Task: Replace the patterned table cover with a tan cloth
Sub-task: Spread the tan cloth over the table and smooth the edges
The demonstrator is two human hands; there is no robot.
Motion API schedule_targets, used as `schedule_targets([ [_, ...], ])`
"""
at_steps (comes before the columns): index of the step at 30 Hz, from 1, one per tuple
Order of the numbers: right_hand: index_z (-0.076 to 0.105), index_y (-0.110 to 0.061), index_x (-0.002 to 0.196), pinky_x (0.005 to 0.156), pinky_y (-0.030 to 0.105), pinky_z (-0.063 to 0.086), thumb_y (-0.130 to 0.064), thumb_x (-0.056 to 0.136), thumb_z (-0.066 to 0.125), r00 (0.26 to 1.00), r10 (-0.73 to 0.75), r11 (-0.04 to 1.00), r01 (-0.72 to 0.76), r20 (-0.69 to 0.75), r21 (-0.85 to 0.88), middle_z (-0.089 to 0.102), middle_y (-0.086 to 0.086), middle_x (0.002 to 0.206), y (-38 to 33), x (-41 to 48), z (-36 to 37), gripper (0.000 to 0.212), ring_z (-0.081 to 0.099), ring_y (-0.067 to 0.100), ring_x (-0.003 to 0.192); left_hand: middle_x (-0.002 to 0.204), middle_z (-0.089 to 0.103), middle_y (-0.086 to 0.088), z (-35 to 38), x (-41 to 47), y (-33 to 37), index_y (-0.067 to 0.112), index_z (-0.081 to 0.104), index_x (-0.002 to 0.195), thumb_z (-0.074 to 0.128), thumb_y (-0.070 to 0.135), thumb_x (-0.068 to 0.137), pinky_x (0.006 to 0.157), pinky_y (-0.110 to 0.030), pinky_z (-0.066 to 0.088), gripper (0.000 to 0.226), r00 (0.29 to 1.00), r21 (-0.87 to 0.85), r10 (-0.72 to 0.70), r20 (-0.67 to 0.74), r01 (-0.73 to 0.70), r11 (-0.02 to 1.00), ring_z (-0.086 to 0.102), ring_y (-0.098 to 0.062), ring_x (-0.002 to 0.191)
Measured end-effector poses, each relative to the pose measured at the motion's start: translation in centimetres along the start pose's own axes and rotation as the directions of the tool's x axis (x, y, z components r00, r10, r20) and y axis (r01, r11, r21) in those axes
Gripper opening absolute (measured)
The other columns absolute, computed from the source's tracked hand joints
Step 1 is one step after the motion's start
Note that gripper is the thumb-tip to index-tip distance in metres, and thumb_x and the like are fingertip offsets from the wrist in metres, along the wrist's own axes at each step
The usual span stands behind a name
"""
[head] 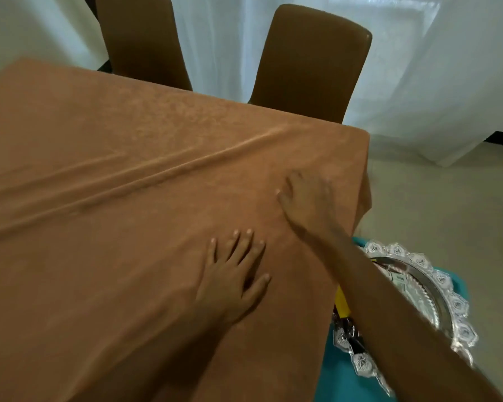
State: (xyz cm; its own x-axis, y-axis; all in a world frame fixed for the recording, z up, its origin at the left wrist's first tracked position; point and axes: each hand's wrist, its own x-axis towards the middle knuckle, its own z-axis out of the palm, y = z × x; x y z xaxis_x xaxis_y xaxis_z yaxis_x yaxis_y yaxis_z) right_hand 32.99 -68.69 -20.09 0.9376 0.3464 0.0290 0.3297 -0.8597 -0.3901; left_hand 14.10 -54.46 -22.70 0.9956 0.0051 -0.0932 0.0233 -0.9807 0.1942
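Tan cloth (128,198) covers the counter, creased by long diagonal folds — left hand (233,274) lies flat with fingers spread, right hand (308,198) presses palm-down near the far corner, gripping nothing.

Nothing readable is showing anywhere — no words, brands, numbers or signs. The tan cloth (157,198) is carrying only a faint woven pattern, with no lettering on it. The silver tray (436,288) at the right edge is bearing small embossed medallions around its rim, but they are too blurred to tell whether they hold any characters. Something pale and printed-looking is lying inside the tray beside the forearm — its marks are not resolving into text. The yellow object (341,303) just beside the cloth's edge is showing no label
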Motion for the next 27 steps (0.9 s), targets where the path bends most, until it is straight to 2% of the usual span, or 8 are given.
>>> schedule_targets([
  [3, 0.056, -0.026, 0.140, 0.120, 0.057, 0.021, -0.051, 0.096, 0.049, 0.997, -0.074, 0.997, 0.075, 0.029, -0.023, 0.046, 0.007, 0.155, -4.6, -9.7, 4.9, 0.051, 0.038, 0.029, 0.145, 0.167, 0.007, 0.009, 0.9, -7.9, -2.4, 0.038, 0.019, 0.157, 0.031, 0.062, 0.098, 0.122, -0.052, 0.007, 0.065, 1.000, 0.002, 0.003, 0.022, -0.003, 1.000, 0.003, -0.016, 0.155],
  [7, 0.050, -0.028, 0.147, 0.123, 0.052, 0.013, -0.051, 0.098, 0.048, 0.999, 0.036, 0.999, -0.036, -0.036, -0.009, 0.038, 0.007, 0.161, -7.0, -18.0, 7.0, 0.055, 0.030, 0.029, 0.150, 0.166, 0.011, 0.009, 1.3, -13.2, -3.8, 0.037, 0.022, 0.157, 0.032, 0.058, 0.100, 0.122, -0.049, 0.011, 0.061, 0.999, -0.017, 0.054, 0.008, -0.053, 0.998, 0.006, -0.015, 0.154],
  [9, 0.049, -0.027, 0.148, 0.122, 0.053, 0.013, -0.051, 0.098, 0.046, 0.996, 0.093, 0.996, -0.093, -0.007, -0.006, 0.036, 0.008, 0.162, -8.1, -20.6, 6.9, 0.056, 0.028, 0.030, 0.150, 0.167, 0.010, 0.008, 1.6, -14.6, -3.8, 0.036, 0.020, 0.157, 0.030, 0.057, 0.100, 0.122, -0.049, 0.009, 0.062, 0.998, -0.008, 0.062, 0.010, -0.062, 0.998, 0.004, -0.016, 0.154],
  [14, 0.053, -0.027, 0.144, 0.120, 0.055, 0.023, -0.049, 0.099, 0.042, 0.998, 0.064, 0.996, -0.065, -0.017, -0.064, 0.042, 0.010, 0.158, -11.0, -30.8, 7.7, 0.052, 0.037, 0.032, 0.146, 0.165, 0.018, 0.007, 1.9, -19.6, -2.4, 0.032, 0.031, 0.154, 0.029, 0.051, 0.099, 0.123, -0.051, 0.009, 0.058, 1.000, -0.080, -0.007, 0.005, 0.007, 0.997, 0.012, -0.019, 0.154],
  [17, 0.051, -0.029, 0.147, 0.121, 0.050, 0.020, -0.052, 0.102, 0.037, 0.997, 0.057, 0.993, -0.062, -0.054, -0.095, 0.040, 0.008, 0.160, -10.8, -36.8, 7.8, 0.053, 0.034, 0.030, 0.148, 0.167, 0.008, 0.008, 2.9, -24.6, -1.5, 0.032, 0.027, 0.156, 0.025, 0.055, 0.100, 0.123, -0.052, 0.000, 0.060, 0.999, -0.082, 0.024, 0.024, -0.022, 0.996, -0.001, -0.016, 0.154],
  [20, 0.046, -0.031, 0.150, 0.123, 0.048, 0.015, -0.057, 0.102, 0.032, 0.997, 0.073, 0.992, -0.075, -0.030, -0.100, 0.035, 0.006, 0.163, -9.4, -38.8, 7.6, 0.057, 0.028, 0.028, 0.151, 0.168, 0.004, 0.006, 3.3, -27.1, -1.7, 0.032, 0.023, 0.157, 0.022, 0.060, 0.099, 0.122, -0.054, 0.002, 0.064, 0.995, -0.068, 0.072, 0.068, -0.068, 0.995, -0.005, -0.015, 0.154],
  [23, 0.036, -0.035, 0.155, 0.123, 0.055, 0.016, -0.060, 0.102, 0.025, 0.990, 0.135, 0.990, -0.137, -0.028, -0.047, 0.024, 0.004, 0.167, -8.1, -39.3, 7.1, 0.059, 0.016, 0.028, 0.155, 0.168, 0.003, 0.006, 2.9, -28.6, -2.0, 0.033, 0.019, 0.157, 0.020, 0.064, 0.097, 0.121, -0.054, 0.002, 0.068, 0.992, -0.088, 0.083, 0.100, -0.074, 0.993, -0.006, -0.017, 0.154],
  [27, 0.027, -0.032, 0.159, 0.125, 0.056, 0.004, -0.054, 0.105, 0.020, 0.975, 0.223, 0.974, -0.222, -0.002, -0.051, 0.013, 0.006, 0.170, -8.2, -39.9, 6.7, 0.058, 0.004, 0.029, 0.157, 0.167, 0.005, 0.006, 2.2, -29.8, -2.7, 0.034, 0.020, 0.157, 0.019, 0.066, 0.093, 0.121, -0.053, -0.007, 0.071, 0.998, -0.114, 0.006, 0.063, 0.002, 0.993, -0.004, -0.019, 0.154],
])
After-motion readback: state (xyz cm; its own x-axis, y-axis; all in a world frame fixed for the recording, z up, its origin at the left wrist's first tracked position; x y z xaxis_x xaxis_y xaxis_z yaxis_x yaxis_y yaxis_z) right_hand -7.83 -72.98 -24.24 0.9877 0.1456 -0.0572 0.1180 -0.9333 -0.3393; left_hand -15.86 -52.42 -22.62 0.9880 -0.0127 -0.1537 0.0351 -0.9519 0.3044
